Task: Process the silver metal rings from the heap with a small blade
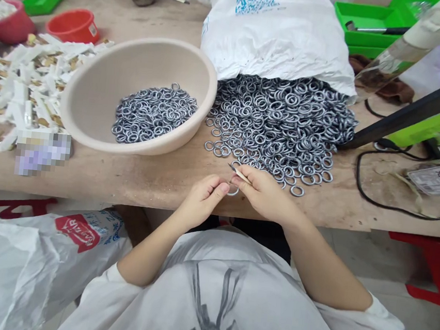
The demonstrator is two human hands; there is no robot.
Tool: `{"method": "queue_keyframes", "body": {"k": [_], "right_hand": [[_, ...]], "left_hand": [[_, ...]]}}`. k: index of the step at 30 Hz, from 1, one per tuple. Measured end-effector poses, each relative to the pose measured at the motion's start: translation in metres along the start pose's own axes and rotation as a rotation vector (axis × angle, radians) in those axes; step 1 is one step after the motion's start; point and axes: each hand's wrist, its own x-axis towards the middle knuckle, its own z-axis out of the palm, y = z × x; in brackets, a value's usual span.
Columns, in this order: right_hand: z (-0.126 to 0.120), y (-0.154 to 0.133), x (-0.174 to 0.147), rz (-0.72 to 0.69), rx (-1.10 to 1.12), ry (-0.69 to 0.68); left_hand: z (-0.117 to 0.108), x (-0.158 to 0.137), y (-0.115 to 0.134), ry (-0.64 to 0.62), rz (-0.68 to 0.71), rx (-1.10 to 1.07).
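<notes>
Grey ring (233,194): located between the fingertips of both hands, over the front part of the table (125,179). Visible portion: a thin, smooth, silvery curve with a light sheen; fingers hide the upper edge.

Beige basin (89,90): stands left of and beyond the left fingers. It contains loose rings (155,114) of similar grey, overlapping at assorted angles.

Left hand (203,194): thumb and forefinger drawn close together at the ring's left side; whether they grip it cannot be told.

Right hand (264,192): thumb and forefinger pinch a slim pale tool (244,176), dark tip directed left and away.

Ring pile (278,124): spreads just beyond the right fingers, dense and darker at the back, thinning to single rings near the hand.

White sack (278,46): lies beyond those fingers, adjoining the pile's far side.
</notes>
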Motion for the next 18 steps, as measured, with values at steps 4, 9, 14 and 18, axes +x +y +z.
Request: {"method": "queue_keyframes", "body": {"k": [4,9,14,18], "right_hand": [[0.010,-0.003,0.000,0.041,0.276,0.152],[0.021,-0.004,-0.004,-0.065,0.433,0.239],[0.014,0.000,-0.012,-0.157,0.121,0.313],[0.014,-0.005,-0.021,-0.268,-0.209,0.232]], "left_hand": [[0.010,0.003,0.001,-0.030,-0.087,-0.154],[0.025,0.006,0.005,0.017,-0.257,-0.614],[0.027,0.009,0.018,0.052,-0.359,-0.780],[0.027,0.009,0.023,0.095,-0.378,-0.825]]}}
